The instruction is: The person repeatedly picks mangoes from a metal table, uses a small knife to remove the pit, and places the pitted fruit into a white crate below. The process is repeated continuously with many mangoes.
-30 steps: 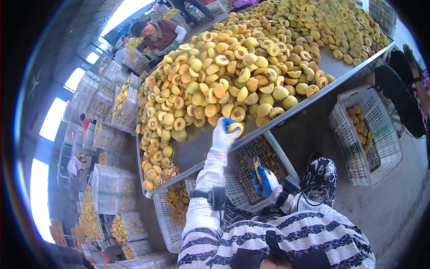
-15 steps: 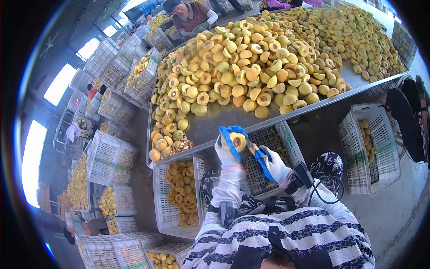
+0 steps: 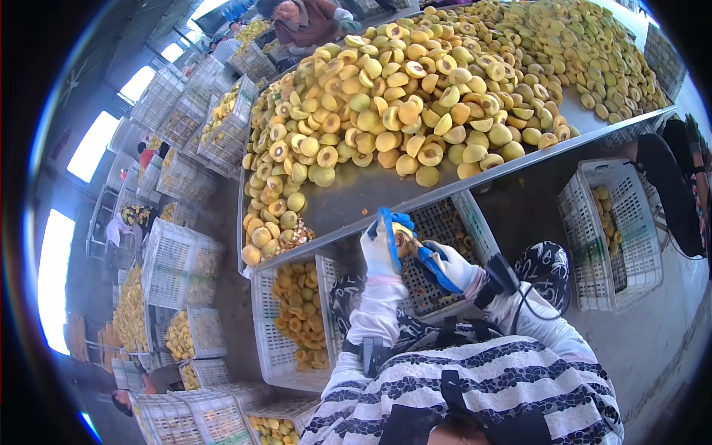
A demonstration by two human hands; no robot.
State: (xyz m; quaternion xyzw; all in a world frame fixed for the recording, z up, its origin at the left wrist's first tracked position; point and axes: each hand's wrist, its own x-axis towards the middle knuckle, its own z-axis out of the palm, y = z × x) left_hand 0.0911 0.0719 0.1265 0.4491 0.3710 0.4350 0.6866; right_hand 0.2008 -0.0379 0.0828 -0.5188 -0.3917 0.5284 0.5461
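A yellow peach half (image 3: 403, 231) sits in my left hand (image 3: 380, 248), its cut face turned toward my right side. The fingers of that hand, in a white glove with a blue palm, curl around it. My right hand (image 3: 453, 266), gloved the same way, is closed on a slim tan tool (image 3: 419, 245). The tool's tip meets the cut face of the fruit; its exact shape is hidden. Both hands are held just off the near edge of a metal table (image 3: 348, 204), above a crate. A large heap of peach halves (image 3: 386, 111) covers much of the table.
Peach pits (image 3: 298, 235) lie at the table's near left corner. A crate of peach halves (image 3: 300, 315) stands left of my legs, and a dark-bottomed crate (image 3: 475, 222) under my hands. Another crate (image 3: 612, 237) stands right. Stacked crates (image 3: 182, 263) fill the left. A co-worker (image 3: 308, 24) works across the table.
The tool's tip has come onto the peach half's cut face, and the fruit has turned toward the right hand. Both hands stay close together. The co-worker across the table has moved an arm.
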